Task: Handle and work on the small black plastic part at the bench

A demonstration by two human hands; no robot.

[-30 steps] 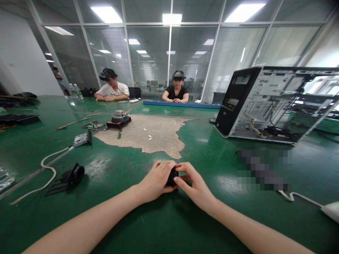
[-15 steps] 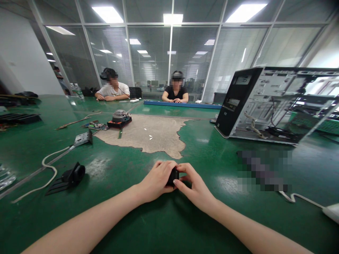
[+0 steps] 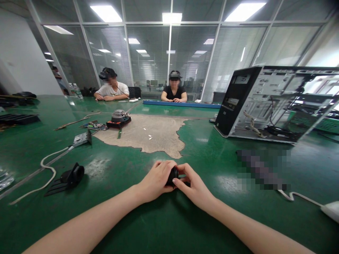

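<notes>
A small black object [image 3: 172, 176] is held between my two hands above the near part of the green table. My left hand [image 3: 160, 178] wraps round it from the left, its back toward me and covering much of it. From the right, the thumb and fingers of my right hand [image 3: 189, 181] grip its other end. Too much of the object is covered to tell its kind. To the left lies a black plastic duct-like part [image 3: 72, 176] with a round opening and several flat prongs.
An open computer case [image 3: 238, 106] stands at the right, with a blurred strip [image 3: 259, 165] and white cable before it. Beyond my hands are a bare grey patch [image 3: 156, 127], a CPU cooler [image 3: 119, 118] and a metal bracket [image 3: 81, 138]. Two people sit opposite.
Both hands keep their hold on the black object, which has turned very slightly between the fingers. The whole view has shifted a little.
</notes>
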